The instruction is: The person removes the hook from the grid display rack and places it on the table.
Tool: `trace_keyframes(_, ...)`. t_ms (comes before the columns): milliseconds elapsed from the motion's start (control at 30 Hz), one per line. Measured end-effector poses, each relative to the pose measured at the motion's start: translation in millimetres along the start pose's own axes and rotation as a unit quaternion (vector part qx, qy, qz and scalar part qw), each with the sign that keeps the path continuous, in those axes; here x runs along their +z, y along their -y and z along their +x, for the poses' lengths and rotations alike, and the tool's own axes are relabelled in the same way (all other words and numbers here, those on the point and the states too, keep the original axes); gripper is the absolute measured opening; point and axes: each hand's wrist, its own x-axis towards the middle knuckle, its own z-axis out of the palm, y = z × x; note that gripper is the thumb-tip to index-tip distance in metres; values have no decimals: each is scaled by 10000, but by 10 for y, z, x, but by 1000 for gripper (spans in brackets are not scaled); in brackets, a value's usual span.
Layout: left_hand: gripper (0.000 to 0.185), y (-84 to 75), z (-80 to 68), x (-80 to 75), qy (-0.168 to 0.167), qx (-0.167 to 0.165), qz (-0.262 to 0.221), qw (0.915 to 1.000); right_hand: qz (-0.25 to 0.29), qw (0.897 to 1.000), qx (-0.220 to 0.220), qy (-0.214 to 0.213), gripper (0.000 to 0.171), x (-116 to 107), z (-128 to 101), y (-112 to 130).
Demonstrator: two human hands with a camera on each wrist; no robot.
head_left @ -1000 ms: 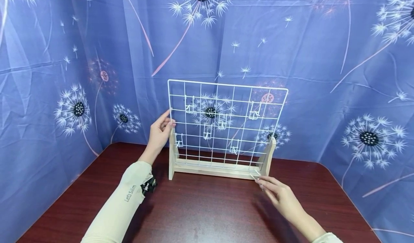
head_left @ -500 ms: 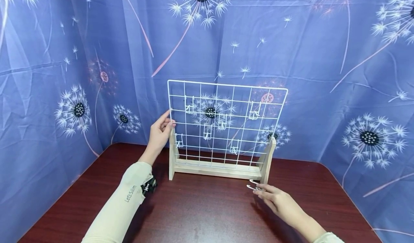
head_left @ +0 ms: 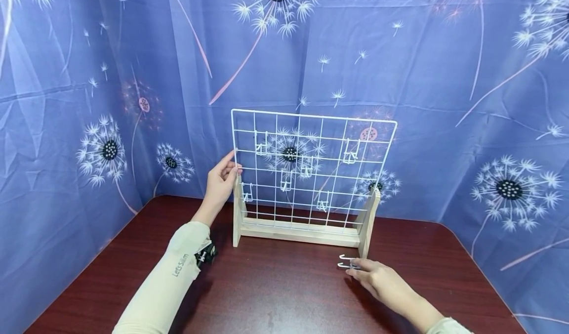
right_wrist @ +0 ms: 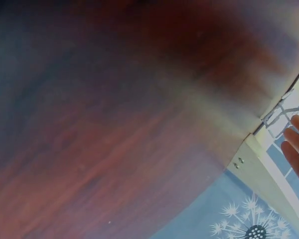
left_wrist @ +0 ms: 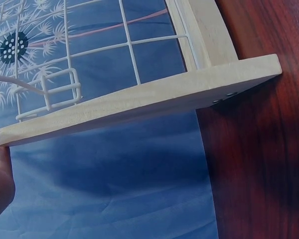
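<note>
A white wire grid panel (head_left: 313, 116) stands upright in a pale wooden stand (head_left: 298, 234). My left hand (head_left: 219, 182) holds the panel's left edge just above the wooden side piece; in the left wrist view only part of that hand (left_wrist: 0, 184) shows. Several white wire hooks hang on the grid, one of them the upper right hook (head_left: 350, 156). In front of the stand's right foot, my right hand (head_left: 384, 279) pinches a loose white double hook (head_left: 343, 265) low over the table, prongs pointing left. The right wrist view shows the fingers (right_wrist: 296, 142) beside it.
The dark red wooden table (head_left: 275, 294) carries the stand near its back edge. A blue curtain (head_left: 435, 87) with dandelion prints surrounds the table behind and at both sides. A small black device (head_left: 205, 255) sits at the left wrist.
The right hand has brought the loose hook down and toward me, away from the stand's base rail, and its prongs now lie flatter. The left hand stays at the panel's edge.
</note>
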Motion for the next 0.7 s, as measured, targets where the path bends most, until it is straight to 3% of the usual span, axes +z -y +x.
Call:
trace_keyframes(133, 47, 10, 6, 4, -57, -10, -23, 10000, -46, 9998, -157, -100, 35, 36, 6, -3)
trace_keyframes(433, 47, 323, 81, 4, -168, 30, -172, 9997, -415, 9984, -390, 37, 58, 84, -23, 30)
trace_keyframes(700, 48, 315, 83, 2, -172, 30, -172, 9997, -602, 9963, -595, 163, 60, 81, -40, 32)
